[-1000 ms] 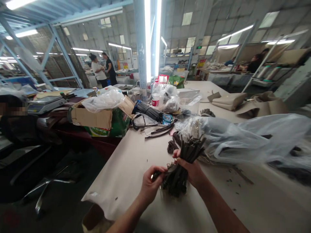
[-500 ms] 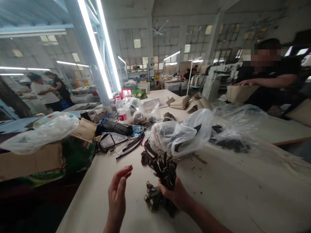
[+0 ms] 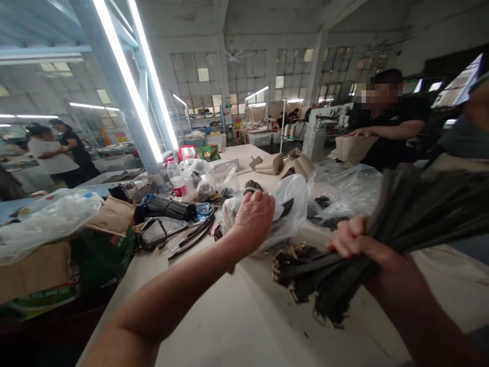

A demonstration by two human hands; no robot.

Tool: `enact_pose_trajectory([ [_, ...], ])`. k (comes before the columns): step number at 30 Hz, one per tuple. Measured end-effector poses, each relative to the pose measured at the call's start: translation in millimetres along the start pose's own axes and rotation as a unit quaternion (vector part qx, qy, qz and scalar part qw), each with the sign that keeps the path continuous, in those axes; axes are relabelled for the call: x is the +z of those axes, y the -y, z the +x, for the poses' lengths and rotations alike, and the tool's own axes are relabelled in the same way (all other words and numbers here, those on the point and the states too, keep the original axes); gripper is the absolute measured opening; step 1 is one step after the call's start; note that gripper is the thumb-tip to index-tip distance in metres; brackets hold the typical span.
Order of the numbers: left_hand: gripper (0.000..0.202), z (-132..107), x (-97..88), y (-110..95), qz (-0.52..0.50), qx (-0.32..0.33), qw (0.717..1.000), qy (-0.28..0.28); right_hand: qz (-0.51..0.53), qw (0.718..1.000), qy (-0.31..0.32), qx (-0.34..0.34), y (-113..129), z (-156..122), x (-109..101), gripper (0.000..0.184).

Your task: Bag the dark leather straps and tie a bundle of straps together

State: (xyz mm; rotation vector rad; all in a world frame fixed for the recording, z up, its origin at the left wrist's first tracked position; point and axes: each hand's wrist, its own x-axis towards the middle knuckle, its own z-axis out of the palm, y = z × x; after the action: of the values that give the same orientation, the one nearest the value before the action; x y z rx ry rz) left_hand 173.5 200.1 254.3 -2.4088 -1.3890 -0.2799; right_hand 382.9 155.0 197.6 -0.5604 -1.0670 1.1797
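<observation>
My right hand (image 3: 367, 252) is closed round a thick bundle of dark leather straps (image 3: 389, 229), held up close to the camera and lying almost level, its buckle ends pointing left over the table (image 3: 237, 326). My left hand (image 3: 254, 216) is stretched forward onto a clear plastic bag (image 3: 290, 204) with more dark pieces inside; its fingers curl down on the bag, out of sight behind the back of the hand.
At the left stands a cardboard box (image 3: 42, 260) with plastic bags, then loose black straps (image 3: 191, 234), a bottle and a cup (image 3: 178, 184). A person in black (image 3: 385, 127) works at a bench at the right. Two other people (image 3: 57, 153) stand far left.
My right hand has lifted the strap bundle from the table up and to the right, turning it level. My left hand, open beside it before, has reached forward onto the plastic bag.
</observation>
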Motion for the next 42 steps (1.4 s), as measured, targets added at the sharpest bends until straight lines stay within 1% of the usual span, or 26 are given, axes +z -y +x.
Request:
enact_pose_trajectory([
  [1, 0.034, 8.2, -1.5, 1.8, 0.019, -0.015, 0.999, 0.025, -0.009, 0.999, -0.024, -0.023, 14.8, 8.5, -0.5, 0.034],
  [3, 0.022, 18.0, -6.8, 11.7, 0.016, -0.059, 0.997, 0.037, -0.023, 0.997, -0.058, -0.052, 37.6, 23.8, 2.4, 0.034],
  [5, 0.012, 20.0, -12.6, 26.9, -0.05, -0.105, 0.993, -0.008, -0.015, 0.996, -0.074, -0.055, 51.0, 38.4, 8.5, 0.033],
  [7, 0.018, 16.9, -15.6, 42.6, -0.185, -0.145, 0.969, -0.077, 0.016, 0.996, -0.074, -0.037, 55.3, 54.4, 15.6, 0.032],
  [8, 0.023, 14.7, -15.6, 49.1, -0.278, -0.167, 0.94, -0.106, 0.033, 0.997, -0.069, -0.026, 54.1, 63.4, 19.1, 0.031],
  [9, 0.026, 12.6, -14.8, 54.3, -0.379, -0.189, 0.897, -0.125, 0.05, 0.997, -0.061, -0.016, 50.7, 72.9, 22.6, 0.029],
  [11, 0.023, 9.8, -12.8, 60.2, -0.564, -0.233, 0.781, -0.131, 0.078, 0.996, -0.041, 0.016, 38.0, 93.1, 29.4, 0.024],
  [13, 0.021, 9.2, -13.3, 62.0, -0.68, -0.274, 0.67, -0.118, 0.104, 0.992, -0.037, 0.066, 19.9, 113.3, 36.4, 0.019],
  [14, 0.021, 9.6, -15.2, 62.3, -0.711, -0.288, 0.631, -0.113, 0.108, 0.99, -0.038, 0.087, 10.2, 122.9, 39.7, 0.018],
  [15, 0.022, 10.3, -18.0, 62.7, -0.73, -0.299, 0.605, -0.113, 0.104, 0.989, -0.042, 0.099, 0.7, 132.1, 42.9, 0.019],
  [17, 0.021, 11.9, -25.2, 64.3, -0.75, -0.303, 0.577, -0.115, 0.076, 0.992, -0.05, 0.082, -15.8, 148.8, 47.8, 0.021],
  [20, 0.021, 15.9, -34.5, 68.4, -0.771, -0.275, 0.564, -0.11, 0.003, 0.994, -0.096, -0.047, -33.4, 168.1, 50.4, 0.026],
  [22, 0.02, 20.3, -37.7, 70.2, -0.787, -0.258, 0.55, -0.101, -0.117, 0.97, -0.134, -0.167, -43.2, 175.4, 48.7, 0.027],
  [23, 0.019, 23.0, -38.6, 70.6, -0.795, -0.255, 0.542, -0.095, -0.205, 0.946, -0.123, -0.22, -48.5, 176.8, 47.1, 0.026],
  [24, 0.017, 25.9, -39.2, 70.7, -0.802, -0.255, 0.533, -0.089, -0.302, 0.912, -0.085, -0.263, -54.2, 176.7, 45.3, 0.022],
  [25, 0.016, 28.8, -39.8, 70.7, -0.807, -0.257, 0.525, -0.085, -0.396, 0.87, -0.024, -0.294, -60.3, 175.3, 43.5, 0.018],
  [26, 0.014, 31.5, -40.5, 70.7, -0.811, -0.26, 0.517, -0.085, -0.475, 0.822, 0.051, -0.311, -66.5, 172.9, 42.1, 0.017],
  [28, 0.01, 35.5, -42.7, 71.8, -0.815, -0.269, 0.506, -0.093, -0.581, 0.727, 0.184, -0.317, -77.4, 166.8, 41.1, 0.024],
  [29, 0.008, 36.8, -44.3, 73.0, -0.815, -0.273, 0.502, -0.098, -0.608, 0.695, 0.224, -0.311, -81.3, 164.0, 41.8, 0.027],
  [30, 0.009, 37.6, -46.3, 74.6, -0.814, -0.274, 0.502, -0.099, -0.626, 0.676, 0.246, -0.302, -83.9, 162.0, 43.4, 0.028],
  [32, 0.014, 38.6, -51.2, 78.4, -0.811, -0.262, 0.515, -0.094, -0.652, 0.655, 0.256, -0.283, -85.5, 162.0, 49.6, 0.031],
  [34, 0.014, 40.0, -57.1, 81.4, -0.8, -0.241, 0.541, -0.098, -0.679, 0.637, 0.254, -0.262, -85.8, 168.6, 59.6, 0.036],
  [37, 0.015, 44.0, -66.1, 79.8, -0.781, -0.239, 0.571, -0.088, -0.715, 0.605, 0.299, -0.183, -92.3, 188.0, 77.9, 0.034],
  [39, 0.019, 47.6, -70.5, 75.2, -0.772, -0.244, 0.584, -0.059, -0.709, 0.608, 0.337, -0.123, -102.4, 203.1, 88.4, 0.028],
  [40, 0.021, 49.6, -71.9, 73.3, -0.769, -0.24, 0.591, -0.046, -0.701, 0.616, 0.343, -0.105, -108.7, 210.4, 92.3, 0.024],
  [42, 0.022, 54.7, -73.5, 73.0, -0.769, -0.219, 0.599, -0.044, -0.678, 0.653, 0.322, -0.106, -122.5, 222.5, 97.4, 0.018],
])
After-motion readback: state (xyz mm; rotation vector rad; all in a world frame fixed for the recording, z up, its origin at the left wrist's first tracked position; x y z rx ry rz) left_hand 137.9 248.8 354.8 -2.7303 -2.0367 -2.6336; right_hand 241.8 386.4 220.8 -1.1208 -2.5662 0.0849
